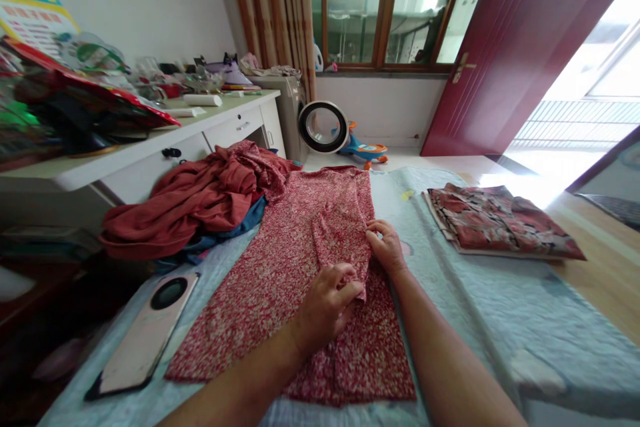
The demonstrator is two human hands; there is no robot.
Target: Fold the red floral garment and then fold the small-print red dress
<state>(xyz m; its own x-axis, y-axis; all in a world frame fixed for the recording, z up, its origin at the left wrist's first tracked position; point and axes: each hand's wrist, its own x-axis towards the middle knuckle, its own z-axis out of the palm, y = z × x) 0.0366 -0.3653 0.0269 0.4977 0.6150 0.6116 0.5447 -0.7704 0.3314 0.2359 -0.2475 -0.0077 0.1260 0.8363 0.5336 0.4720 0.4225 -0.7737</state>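
Observation:
A red-and-white speckled garment [280, 267] lies spread on the light blue bed cover [450, 320], with its right side partly folded inward. My left hand [333, 297] is closed, pinching the end of what looks like a sleeve that lies over the garment's middle. Farther up, my right hand [385, 245] pinches the fabric at the garment's right edge. Part of the far left of the garment meets a heap of dark red clothes [195, 200]. Folded patterned clothes [500, 220] lie flat to the right.
A phone [145, 337] lies on the bed cover at the left. Beyond stand a cluttered white desk [240, 113], a washing machine with its round door [324, 127] open, and a blue and orange ride-on toy [365, 148]. A red door [500, 47] stands at the right.

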